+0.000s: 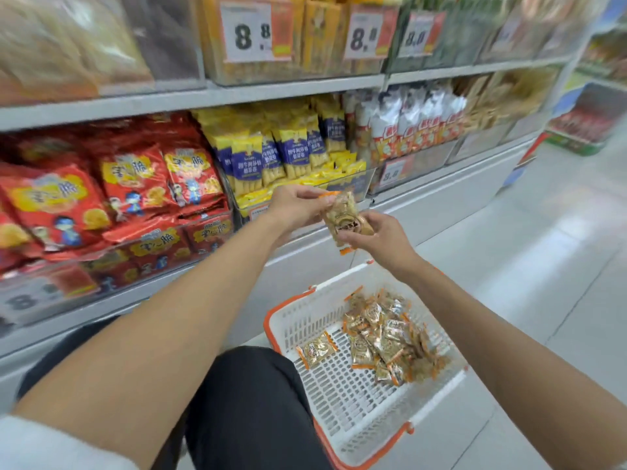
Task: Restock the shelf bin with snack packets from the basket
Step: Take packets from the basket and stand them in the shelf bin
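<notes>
Closest in, lower left: white sleeve (51, 442), bare forearm rising toward the shelf. Up left on that shelf, red bags (135, 184), no part of the job. Pinches the top end of one small packet (342, 213) with the left hand (295, 206), thumb and fingertips curled on the orange-edged seal. Grips its lower end with the right hand (376, 235), fingers curled round. Hangs between both, just before a clear bin (361, 183) of yellow packs; cannot tell whether meant for it. Looks light, crinkly, slick, probably brittle inside: best taken by the sealed ends, not squeezed mid-body. Lower right, basket (307, 317) on the floor, holding a loose heap (383, 340) of the same.
</notes>
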Motion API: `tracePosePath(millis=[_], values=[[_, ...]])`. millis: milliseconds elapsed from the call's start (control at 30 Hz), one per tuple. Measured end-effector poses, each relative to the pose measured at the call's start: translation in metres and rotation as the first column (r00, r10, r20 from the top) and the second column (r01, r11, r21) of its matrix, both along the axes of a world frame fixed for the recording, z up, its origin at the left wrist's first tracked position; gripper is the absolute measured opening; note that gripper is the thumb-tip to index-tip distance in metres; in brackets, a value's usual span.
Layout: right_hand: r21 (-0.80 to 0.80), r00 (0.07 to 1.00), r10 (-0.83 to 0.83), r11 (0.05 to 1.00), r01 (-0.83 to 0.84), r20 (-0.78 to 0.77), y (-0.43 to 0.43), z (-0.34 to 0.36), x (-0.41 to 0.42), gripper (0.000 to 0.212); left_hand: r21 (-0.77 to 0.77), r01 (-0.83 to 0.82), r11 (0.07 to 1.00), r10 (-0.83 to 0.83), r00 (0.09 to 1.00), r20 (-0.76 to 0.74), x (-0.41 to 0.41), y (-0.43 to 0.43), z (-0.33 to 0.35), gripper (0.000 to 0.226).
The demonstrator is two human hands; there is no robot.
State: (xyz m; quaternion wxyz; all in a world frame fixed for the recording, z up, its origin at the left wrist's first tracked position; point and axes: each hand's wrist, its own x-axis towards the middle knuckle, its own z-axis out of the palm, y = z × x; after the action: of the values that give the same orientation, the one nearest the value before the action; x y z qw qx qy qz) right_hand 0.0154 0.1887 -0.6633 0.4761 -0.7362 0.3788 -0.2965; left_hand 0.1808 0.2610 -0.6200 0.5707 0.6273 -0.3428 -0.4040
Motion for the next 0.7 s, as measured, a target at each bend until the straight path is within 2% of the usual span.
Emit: tracePosePath(millis=[100,167,267,367,433,500,600,700], values=[[0.237,0.967,-0.03,0.971,-0.032,0.254,-0.001,0.044,0.002,0.019,-0.023,-0.07,0.997,0.072,0.995,0.062,0.013,0.015,0.031,0.019],[0.287,0.941,-0.016,0.954,-0.088,0.339,0.004,0.069,0.007,0.015,0.003,-0.057,0.998,0.056,0.99,0.129,0.023,0.025,0.045,0.023],[0.199,0.941,0.022,0.976,-0.094,0.339,0.012,0.099,0.021,0.016,0.031,-0.034,0.999,0.026,0.973,0.228,0.038,0.037,0.065,0.027],[0.02,0.961,0.061,0.997,-0.069,0.271,0.021,0.129,0.038,0.016,-0.056,0.011,0.998,0.011,0.924,0.383,0.047,0.047,0.09,0.032],[-0.092,0.97,0.091,0.993,-0.071,0.227,0.026,0.15,0.049,0.016,-0.093,0.027,0.995,0.017,0.901,0.434,0.051,0.055,0.105,0.027],[-0.147,0.966,0.111,0.986,-0.078,0.234,0.032,0.17,0.06,0.02,-0.111,0.007,0.994,0.042,0.903,0.427,0.058,0.063,0.116,0.02],[-0.072,0.953,0.117,0.992,-0.101,0.279,0.041,0.192,0.077,0.036,-0.174,-0.073,0.982,0.129,0.932,0.34,0.07,0.074,0.127,0.016],[-0.068,0.963,0.157,0.987,-0.145,0.221,0.055,0.201,0.094,0.03,-0.201,-0.091,0.975,0.152,0.937,0.313,0.081,0.085,0.135,0.023]])
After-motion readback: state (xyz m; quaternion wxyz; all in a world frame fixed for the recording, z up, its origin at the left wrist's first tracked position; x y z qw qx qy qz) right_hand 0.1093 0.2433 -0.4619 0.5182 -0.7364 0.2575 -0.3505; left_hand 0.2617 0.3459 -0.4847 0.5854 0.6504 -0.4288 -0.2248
